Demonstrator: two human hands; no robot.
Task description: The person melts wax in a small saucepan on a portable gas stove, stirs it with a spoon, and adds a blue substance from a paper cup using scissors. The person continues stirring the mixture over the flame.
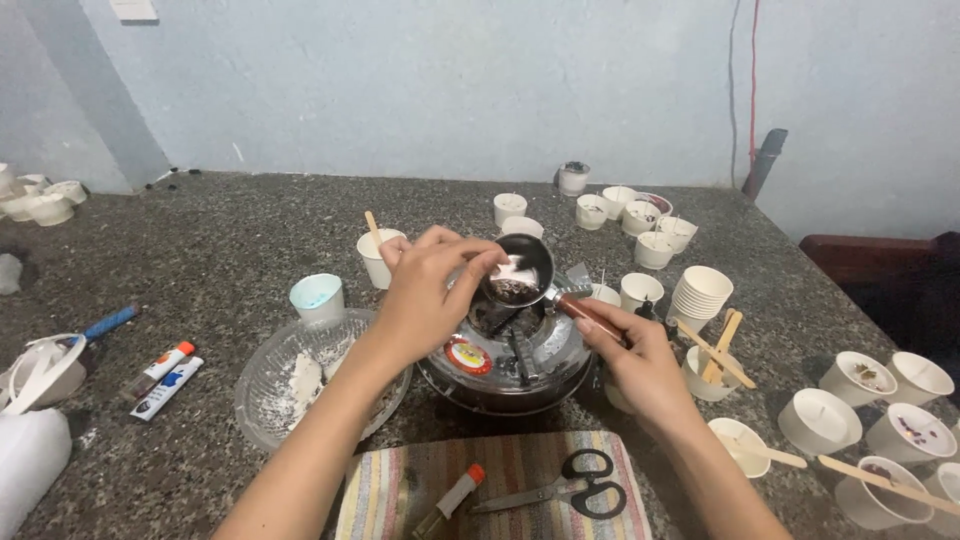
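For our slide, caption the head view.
Right hand holds a small pan over a burner; left hand drops something in.

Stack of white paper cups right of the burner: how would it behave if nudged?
The stack of paper cups looks light and would probably slide easily. It already leans slightly, so it may tip. Thin walls likely crush if squeezed.
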